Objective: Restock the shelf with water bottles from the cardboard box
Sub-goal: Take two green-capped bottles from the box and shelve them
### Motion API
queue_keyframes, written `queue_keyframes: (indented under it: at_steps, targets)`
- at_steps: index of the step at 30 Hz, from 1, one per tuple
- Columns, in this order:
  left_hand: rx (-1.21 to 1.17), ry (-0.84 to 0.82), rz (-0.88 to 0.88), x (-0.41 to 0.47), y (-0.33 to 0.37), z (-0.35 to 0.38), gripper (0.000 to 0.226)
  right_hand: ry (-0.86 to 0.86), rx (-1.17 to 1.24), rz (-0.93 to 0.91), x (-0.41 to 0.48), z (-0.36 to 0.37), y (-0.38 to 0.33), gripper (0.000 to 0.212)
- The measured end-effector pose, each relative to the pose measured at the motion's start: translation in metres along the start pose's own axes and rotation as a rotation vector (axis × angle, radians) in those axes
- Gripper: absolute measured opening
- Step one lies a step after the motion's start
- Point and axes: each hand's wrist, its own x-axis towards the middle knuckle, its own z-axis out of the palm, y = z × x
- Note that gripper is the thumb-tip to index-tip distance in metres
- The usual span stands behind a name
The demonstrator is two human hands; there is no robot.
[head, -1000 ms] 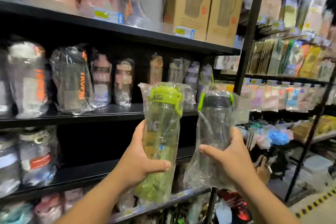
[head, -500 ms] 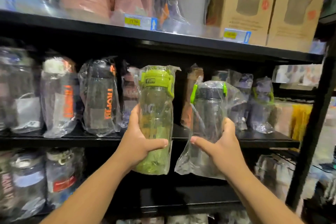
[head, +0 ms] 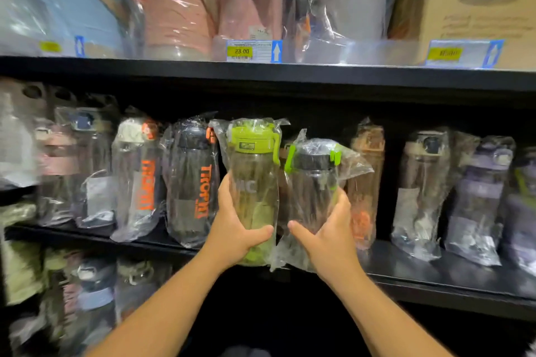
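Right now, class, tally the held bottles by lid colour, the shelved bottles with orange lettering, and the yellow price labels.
Green-lidded bottle, in the left hand: 1
Black-lidded bottle, in the right hand: 1
Bottles with orange lettering: 2
Yellow price labels: 3
Total: 7

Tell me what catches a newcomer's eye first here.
Dead centre, the left hand grips a plastic-wrapped clear bottle with a lime-green lid and the right hand grips a wrapped clear bottle with a black lid, side by side at the black middle shelf. Left of them stand bottles with orange lettering. Above, a yellow 23.00 price tag sits on the upper shelf's edge.
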Motion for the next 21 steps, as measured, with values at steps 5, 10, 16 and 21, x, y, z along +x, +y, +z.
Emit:
queue_keyframes:
  at_steps: [5,10,16,21]
  targets:
    - [-0.007,-0.024,0.004,0.014,-0.017,-0.006,0.125,0.014,0.014,0.059,0.011,0.012,0.012,0.112]
    - [0.023,-0.016,0.017,0.02,-0.028,-0.001,0.129,0.015,-0.011,0.047,0.019,0.021,0.018,0.112]
    - [0.039,-0.051,0.033,0.028,-0.031,0.004,0.132,0.0,-0.006,0.068,0.028,0.026,0.019,0.114]
    - [0.077,-0.009,0.035,0.025,-0.036,0.01,0.128,-0.008,0.008,0.063,0.026,0.026,0.02,0.114]
